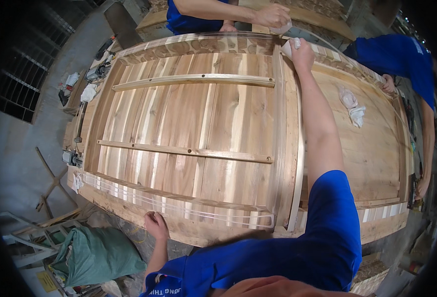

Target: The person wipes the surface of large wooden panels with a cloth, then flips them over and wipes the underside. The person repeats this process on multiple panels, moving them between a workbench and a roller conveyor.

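Observation:
My right arm stretches over the wooden frame to its far side. There my right hand (302,54) is closed around a white rag (287,49), partly hidden by the fingers, at the far rail by the frame's corner. My left hand (156,225) hangs beside the near edge of the worktable, its fingers curled, with nothing visible in them. Between my hands lies a large framed wooden panel (179,119) with two thin battens (198,79) across it. Loops of clear strip or cord (228,214) run along its near rail.
A co-worker's hand (273,16) holds something whitish just beyond my right hand. Another person in blue (391,57) leans at the right. A second framed panel (371,163) carries crumpled white rags (357,116). Clamps (71,158) line the left edge; a green sack (97,255) stands lower left.

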`<state>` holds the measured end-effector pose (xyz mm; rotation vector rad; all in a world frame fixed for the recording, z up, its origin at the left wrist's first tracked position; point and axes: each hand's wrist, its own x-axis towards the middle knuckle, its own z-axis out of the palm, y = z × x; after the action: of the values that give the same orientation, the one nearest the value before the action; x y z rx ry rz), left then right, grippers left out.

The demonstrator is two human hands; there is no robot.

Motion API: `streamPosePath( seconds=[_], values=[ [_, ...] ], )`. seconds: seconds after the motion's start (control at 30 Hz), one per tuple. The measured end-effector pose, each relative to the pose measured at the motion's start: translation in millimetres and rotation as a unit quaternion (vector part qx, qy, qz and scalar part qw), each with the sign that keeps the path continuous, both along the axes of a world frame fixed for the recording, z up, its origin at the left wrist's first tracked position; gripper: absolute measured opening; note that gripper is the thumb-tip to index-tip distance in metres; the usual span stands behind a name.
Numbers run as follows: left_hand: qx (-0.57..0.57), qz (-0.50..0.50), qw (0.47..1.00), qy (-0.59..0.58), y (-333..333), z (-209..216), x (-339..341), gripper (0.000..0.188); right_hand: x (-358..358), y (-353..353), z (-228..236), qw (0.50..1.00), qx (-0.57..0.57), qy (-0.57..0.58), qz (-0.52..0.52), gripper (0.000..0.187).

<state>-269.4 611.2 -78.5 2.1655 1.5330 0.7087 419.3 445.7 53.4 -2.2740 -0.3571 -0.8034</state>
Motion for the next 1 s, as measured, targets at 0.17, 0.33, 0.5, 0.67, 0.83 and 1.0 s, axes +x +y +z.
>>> streamPosePath(
  seconds=[0.17,0.33,0.5,0.67,0.83,1.0],
  values=[
    [0.021,0.002,0.999,0.028,0.9,-0.5,1.4,0.020,24.0,10.1,-2.8,0.999,0.013,0.012,-0.032,0.034],
    [0.035,-0.003,0.998,0.052,2.4,-4.0,-2.4,0.021,42.5,17.7,-9.1,0.997,0.018,0.036,-0.064,0.036],
    [0.033,-0.005,0.998,0.054,3.6,-4.6,-3.2,0.020,43.4,19.4,-17.0,0.996,0.031,0.052,-0.070,0.036],
    [0.040,-0.001,0.998,0.055,0.1,-5.6,-4.0,0.021,23.9,11.7,-22.6,0.995,0.005,0.078,-0.054,0.034],
    [0.024,0.006,1.000,0.012,-1.4,-3.6,-2.7,0.022,4.5,-23.5,-16.0,0.992,0.037,0.119,-0.011,0.035],
    [0.020,-0.063,0.998,-0.022,5.8,-4.5,0.6,0.024,-34.5,-110.2,-17.5,0.502,0.706,0.409,0.286,0.028]
  ],
)
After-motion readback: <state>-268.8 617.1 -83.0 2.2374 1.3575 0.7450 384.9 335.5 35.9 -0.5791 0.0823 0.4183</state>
